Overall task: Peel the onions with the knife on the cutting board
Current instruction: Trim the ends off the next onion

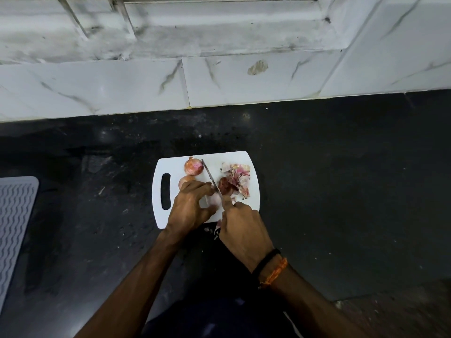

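The black stone bench (pixel 341 191) carries my white plastic cutting board (pixel 170 164), with a grey ribbed mat (pixel 14 223) well apart at the left edge. On the board, a heap of pink onion skins (pixel 238 179) lies right of the blade, two unpeeled pinkish onions (pixel 193 166) left of it. My left hand (pixel 191 206) grips a pale peeled onion (pixel 214 199), half hiding it, while my right hand (pixel 244 230) clamps the steel knife (pixel 210 178) against it.
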Available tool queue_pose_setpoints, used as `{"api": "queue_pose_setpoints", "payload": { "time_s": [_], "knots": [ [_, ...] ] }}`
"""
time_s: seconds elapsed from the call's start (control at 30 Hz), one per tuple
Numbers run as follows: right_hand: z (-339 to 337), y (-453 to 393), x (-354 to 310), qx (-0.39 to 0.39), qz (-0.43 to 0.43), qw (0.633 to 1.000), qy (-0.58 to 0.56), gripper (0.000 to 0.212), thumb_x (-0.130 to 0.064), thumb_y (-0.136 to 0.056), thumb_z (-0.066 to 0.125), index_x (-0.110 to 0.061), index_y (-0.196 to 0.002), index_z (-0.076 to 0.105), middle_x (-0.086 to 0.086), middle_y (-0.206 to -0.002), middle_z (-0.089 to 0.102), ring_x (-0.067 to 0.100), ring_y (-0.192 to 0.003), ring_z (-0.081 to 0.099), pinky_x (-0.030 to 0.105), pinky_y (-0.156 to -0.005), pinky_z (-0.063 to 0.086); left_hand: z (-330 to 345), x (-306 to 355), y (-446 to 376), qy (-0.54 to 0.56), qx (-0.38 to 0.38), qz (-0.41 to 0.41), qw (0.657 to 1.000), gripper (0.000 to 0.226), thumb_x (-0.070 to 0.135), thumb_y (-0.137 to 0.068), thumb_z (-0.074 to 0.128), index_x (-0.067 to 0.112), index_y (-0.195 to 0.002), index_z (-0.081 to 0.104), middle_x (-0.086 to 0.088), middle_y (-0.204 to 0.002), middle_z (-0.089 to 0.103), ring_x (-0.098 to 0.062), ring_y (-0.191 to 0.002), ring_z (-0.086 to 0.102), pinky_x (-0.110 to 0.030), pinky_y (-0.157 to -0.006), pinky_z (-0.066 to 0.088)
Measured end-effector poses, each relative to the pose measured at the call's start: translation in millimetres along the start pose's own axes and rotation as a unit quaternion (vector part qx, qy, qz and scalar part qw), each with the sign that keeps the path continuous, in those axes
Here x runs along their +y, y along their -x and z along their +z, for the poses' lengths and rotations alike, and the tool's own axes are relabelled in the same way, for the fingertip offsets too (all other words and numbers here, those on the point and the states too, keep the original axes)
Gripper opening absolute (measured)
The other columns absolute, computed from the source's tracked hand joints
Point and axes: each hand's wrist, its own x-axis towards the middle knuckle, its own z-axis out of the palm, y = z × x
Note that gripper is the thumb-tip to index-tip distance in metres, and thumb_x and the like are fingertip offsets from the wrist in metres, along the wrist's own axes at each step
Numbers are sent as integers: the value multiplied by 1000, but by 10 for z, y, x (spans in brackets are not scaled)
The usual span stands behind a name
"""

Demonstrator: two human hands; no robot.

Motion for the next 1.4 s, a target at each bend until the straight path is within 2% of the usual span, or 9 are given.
{"api": "queue_pose_setpoints", "payload": {
  "time_s": [0.23,0.4,0.5,0.67,0.8,0.97,1.07,1.3,1.4],
  "knots": [
    [-100,-67,-15,-8,11,1000,-10,46,-25,-98,54,-11,-141,43,12,-120,62,29,-109,61,36,-92,48,30,101,4,-22,12,33,999,36,6,-61,93,7,-92,76,-8,-99,75,-23,-95,63,-27,-88,47],
    [-32,73,-42,0,18,1000,-14,56,-26,-102,44,-11,-153,26,11,-120,59,28,-107,59,36,-87,47,47,73,32,-16,9,6,1000,37,7,-61,93,8,-93,75,-9,-103,74,-31,-95,68,-36,-83,53],
    [-26,66,-40,-13,23,1000,-13,61,-28,-102,46,-10,-155,23,12,-124,57,29,-110,58,37,-91,47,60,67,32,-18,2,7,1000,38,7,-62,93,8,-96,76,-9,-105,74,-32,-97,68,-40,-83,55],
    [-120,-56,-4,-8,20,999,-27,43,-25,-97,54,-11,-137,47,12,-122,63,30,-111,60,37,-94,47,72,107,28,-17,3,18,1000,38,5,-60,94,5,-94,77,-10,-102,75,-32,-95,69,-38,-87,53],
    [-110,113,-71,-23,23,999,-3,49,-26,-100,51,-9,-144,38,13,-123,59,30,-111,59,37,-90,47,81,79,54,-16,7,3,1000,38,6,-60,94,6,-94,77,-10,-102,74,-33,-96,68,-42,-84,57],
    [-93,26,-122,-28,35,999,9,57,-26,-100,51,-7,-150,31,14,-128,56,30,-115,57,36,-94,46,75,109,69,-7,21,-8,1000,38,3,-59,93,6,-93,77,-10,-101,74,-34,-94,68,-40,-82,55],
    [-17,122,-175,-15,38,999,29,62,-25,-100,50,-6,-154,25,14,-128,56,30,-114,58,38,-92,49,64,81,56,-2,30,-32,999,33,11,-62,94,7,-90,76,-8,-99,75,-29,-94,69,-37,-85,55],
    [11,64,-92,-5,29,999,36,58,-24,-101,46,-9,-153,26,12,-126,56,31,-111,58,38,-89,48,30,70,28,23,30,-51,998,36,14,-62,95,8,-92,76,-6,-100,75,-26,-96,70,-36,-88,55],
    [76,121,-75,2,23,999,33,57,-23,-102,43,-11,-155,24,13,-127,55,31,-109,59,38,-88,49,-34,102,13,46,38,-95,994,41,14,-62,95,6,-97,77,-9,-105,75,-22,-100,67,-34,-92,51]
  ]
}}
